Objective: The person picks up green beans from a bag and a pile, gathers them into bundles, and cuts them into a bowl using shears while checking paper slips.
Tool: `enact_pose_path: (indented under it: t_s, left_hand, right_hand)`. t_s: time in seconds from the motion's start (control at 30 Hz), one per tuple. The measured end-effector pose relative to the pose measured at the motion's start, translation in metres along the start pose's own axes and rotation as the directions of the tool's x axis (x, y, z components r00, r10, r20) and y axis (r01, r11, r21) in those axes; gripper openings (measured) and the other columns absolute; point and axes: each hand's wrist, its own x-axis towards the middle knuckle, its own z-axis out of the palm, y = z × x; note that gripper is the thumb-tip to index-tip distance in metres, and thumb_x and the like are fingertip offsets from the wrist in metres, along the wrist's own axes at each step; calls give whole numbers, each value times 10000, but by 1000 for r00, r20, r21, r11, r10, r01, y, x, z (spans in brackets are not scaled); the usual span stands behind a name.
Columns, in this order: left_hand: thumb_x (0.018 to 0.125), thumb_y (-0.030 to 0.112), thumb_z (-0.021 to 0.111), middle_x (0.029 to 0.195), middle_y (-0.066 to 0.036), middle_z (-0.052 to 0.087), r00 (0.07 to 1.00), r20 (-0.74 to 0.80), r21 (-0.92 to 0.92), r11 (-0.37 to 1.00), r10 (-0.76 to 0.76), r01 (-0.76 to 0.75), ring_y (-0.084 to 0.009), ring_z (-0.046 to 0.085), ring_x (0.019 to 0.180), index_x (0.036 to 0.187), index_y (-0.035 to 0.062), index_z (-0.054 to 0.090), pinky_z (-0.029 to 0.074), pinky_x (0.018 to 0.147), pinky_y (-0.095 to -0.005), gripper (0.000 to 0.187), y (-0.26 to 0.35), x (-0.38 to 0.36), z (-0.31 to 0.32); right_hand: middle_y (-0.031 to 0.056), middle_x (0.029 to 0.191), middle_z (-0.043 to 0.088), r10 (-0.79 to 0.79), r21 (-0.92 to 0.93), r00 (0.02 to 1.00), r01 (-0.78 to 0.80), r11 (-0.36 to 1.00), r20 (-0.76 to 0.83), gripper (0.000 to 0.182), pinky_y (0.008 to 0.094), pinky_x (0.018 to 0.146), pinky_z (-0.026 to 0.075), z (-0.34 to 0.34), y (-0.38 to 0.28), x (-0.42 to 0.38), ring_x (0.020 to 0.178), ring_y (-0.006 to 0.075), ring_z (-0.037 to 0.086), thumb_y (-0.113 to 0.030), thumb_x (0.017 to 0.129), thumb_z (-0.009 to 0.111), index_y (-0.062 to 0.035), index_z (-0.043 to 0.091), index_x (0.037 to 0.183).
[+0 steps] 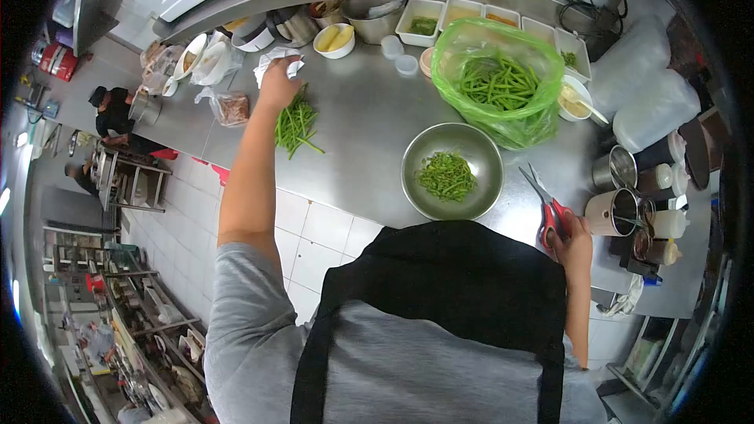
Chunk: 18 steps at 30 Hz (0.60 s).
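Note:
My left hand (279,84) is stretched to the far side of the counter, its fingers closed on a crumpled white cloth or paper (269,60). Just beside that hand lies a pile of cut green beans (295,124). My right hand (572,240) grips the red handles of a pair of scissors (547,208) at the counter's near right, blades pointing away and slightly apart. Between my hands stands a steel bowl (492,188) with short cut green pieces (446,177) in it. Behind it, a green plastic bag (450,71) holds long green beans (499,82).
White containers (420,20) line the back. A bowl of peeled yellow pieces (334,41) and a bag of reddish-brown food (232,108) stand left. Steel pots (615,166) and bottles (670,224) crowd the right. Two people (115,112) are far left.

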Motion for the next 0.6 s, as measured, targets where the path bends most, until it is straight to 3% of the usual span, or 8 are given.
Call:
enact_pose_path:
  t_s: [0.1,0.17,0.23,0.33,0.43,0.6]
  left_hand:
    - [714,68,651,1084,-134,578,964,263,-246,969,37,29,-297,578,980,1076,120,607,471,835,-395,368,59,3,26]
    - [746,68,624,1086,-103,580,886,315,-294,922,341,-250,-278,573,987,1038,110,625,466,847,-392,295,85,4,67]
    - [756,110,627,1023,-100,595,830,277,-233,872,484,-431,-275,572,969,1035,116,627,465,844,-380,279,113,-4,105]
    - [763,156,627,961,-96,599,899,271,-220,931,344,-290,-289,568,936,1022,132,633,462,822,-380,260,147,-15,123]
    - [774,163,612,936,-84,593,924,224,-230,938,310,-259,-293,568,900,954,122,634,467,775,-394,186,150,-12,134]
    - [789,154,580,875,-104,583,912,157,-244,909,380,-337,-305,572,825,856,82,572,472,712,-414,99,155,-26,140]
  right_hand:
    - [154,1047,566,-62,-62,997,59,996,-46,437,381,838,435,4,6,3,954,331,536,-120,691,689,-18,567,1098]
    - [151,1059,566,-151,-114,982,138,984,-113,437,385,851,427,5,7,4,985,333,520,-111,687,689,-31,571,1099]
    - [146,1055,568,-149,-73,976,139,988,-156,395,380,856,423,-3,-5,4,998,325,511,-94,688,686,-54,593,1069]
    - [143,1038,570,-140,-7,970,141,990,-197,330,370,854,420,-11,-14,3,979,315,519,-89,696,684,-55,615,1018]
    - [145,1026,572,-191,-33,952,189,982,-239,308,370,841,423,-14,-17,6,967,312,525,-90,700,682,-50,621,999]
    - [132,961,604,-359,39,876,391,919,-322,239,380,821,431,-22,-60,47,930,317,543,-81,718,662,-44,625,951]
